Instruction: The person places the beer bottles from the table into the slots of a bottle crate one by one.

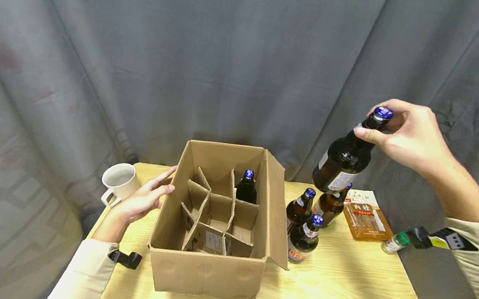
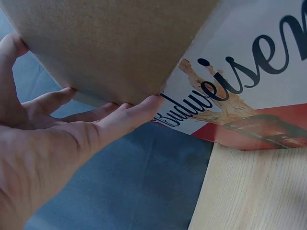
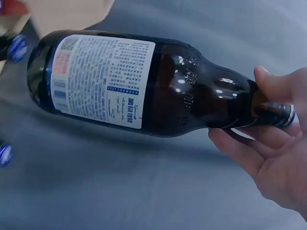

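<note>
Raised above the table's right side, my right hand (image 1: 411, 136) grips a dark brown beer bottle (image 1: 342, 165) by its neck. The bottle tilts, blue cap up and base toward the left; its white back label shows in the right wrist view. My left hand (image 1: 142, 203) rests against the left side of an open cardboard box (image 1: 207, 275), its fingertips along the edge of a brown cardboard panel (image 2: 105, 48) in the left wrist view. Cardboard dividers (image 1: 219, 207) split the box's inside, and one blue-capped bottle (image 1: 246, 190) stands in a back right compartment.
Three more bottles, including a front one (image 1: 303, 240), stand right of the box by its outward-leaning flap (image 1: 277, 210). Farther right lie a brown food packet (image 1: 363, 222) and a green-capped jar (image 1: 393, 243). A white mug (image 1: 120, 181) is at the table's left edge.
</note>
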A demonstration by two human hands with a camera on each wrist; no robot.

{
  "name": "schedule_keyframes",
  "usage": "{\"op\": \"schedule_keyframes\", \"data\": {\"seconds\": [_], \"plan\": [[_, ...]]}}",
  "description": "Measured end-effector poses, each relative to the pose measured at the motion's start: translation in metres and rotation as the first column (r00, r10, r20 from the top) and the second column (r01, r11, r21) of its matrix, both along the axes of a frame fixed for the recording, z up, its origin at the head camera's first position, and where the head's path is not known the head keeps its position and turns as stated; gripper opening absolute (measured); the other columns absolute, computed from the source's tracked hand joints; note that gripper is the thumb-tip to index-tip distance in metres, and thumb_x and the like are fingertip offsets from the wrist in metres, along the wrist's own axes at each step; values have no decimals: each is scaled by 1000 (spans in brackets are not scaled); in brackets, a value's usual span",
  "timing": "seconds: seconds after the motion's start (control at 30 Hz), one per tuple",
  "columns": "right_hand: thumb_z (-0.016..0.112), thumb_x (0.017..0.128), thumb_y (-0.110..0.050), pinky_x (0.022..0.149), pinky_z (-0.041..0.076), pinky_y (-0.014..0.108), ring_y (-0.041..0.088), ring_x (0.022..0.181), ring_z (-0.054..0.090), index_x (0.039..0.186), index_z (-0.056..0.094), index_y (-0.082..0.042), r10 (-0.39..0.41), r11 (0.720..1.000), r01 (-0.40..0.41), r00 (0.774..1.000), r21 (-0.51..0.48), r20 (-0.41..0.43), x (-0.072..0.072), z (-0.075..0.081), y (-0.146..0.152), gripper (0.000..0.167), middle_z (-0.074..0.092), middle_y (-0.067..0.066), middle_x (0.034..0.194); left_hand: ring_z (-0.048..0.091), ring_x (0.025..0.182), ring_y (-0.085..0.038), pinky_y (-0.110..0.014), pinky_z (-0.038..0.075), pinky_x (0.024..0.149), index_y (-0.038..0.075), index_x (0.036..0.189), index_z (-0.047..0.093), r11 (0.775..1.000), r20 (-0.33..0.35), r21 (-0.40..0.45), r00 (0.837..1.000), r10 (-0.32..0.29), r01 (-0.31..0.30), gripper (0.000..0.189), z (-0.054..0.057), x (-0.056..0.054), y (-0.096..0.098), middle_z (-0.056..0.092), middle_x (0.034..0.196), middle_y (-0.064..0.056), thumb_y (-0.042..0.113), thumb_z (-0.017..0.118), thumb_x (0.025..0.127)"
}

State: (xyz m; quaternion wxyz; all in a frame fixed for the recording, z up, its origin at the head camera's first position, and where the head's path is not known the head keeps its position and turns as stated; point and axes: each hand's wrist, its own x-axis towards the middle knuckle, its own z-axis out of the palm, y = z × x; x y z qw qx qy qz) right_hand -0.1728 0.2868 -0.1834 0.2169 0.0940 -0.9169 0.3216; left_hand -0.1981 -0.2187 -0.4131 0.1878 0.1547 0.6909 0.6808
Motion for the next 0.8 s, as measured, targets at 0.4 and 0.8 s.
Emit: {"op": "schedule_keyframes", "data": {"seconds": [0.4, 0.8], "plan": [[84, 80, -12, 58, 47, 22, 8, 65, 68, 94, 66, -1, 244, 962, -242, 970, -122, -1, -9, 11, -100, 25, 70, 1, 74, 37, 125, -33, -37, 52, 77, 11, 160, 11, 999, 1, 38, 1000, -1, 1, 68, -2, -3, 9, 21, 154, -32, 16, 47, 103], [85, 79, -14, 53, 41, 29, 16, 57, 60, 93, 67, -7, 385, 923, -380, 915, -65, 117, 5, -30, -131, 24, 67, 2, 68, 12, 144, -46, -67, 31, 98, 20, 161, 12, 1000, -9, -21, 1000, 0, 0, 67, 3, -2, 21, 10, 160, -28, 22, 47, 104]]}}
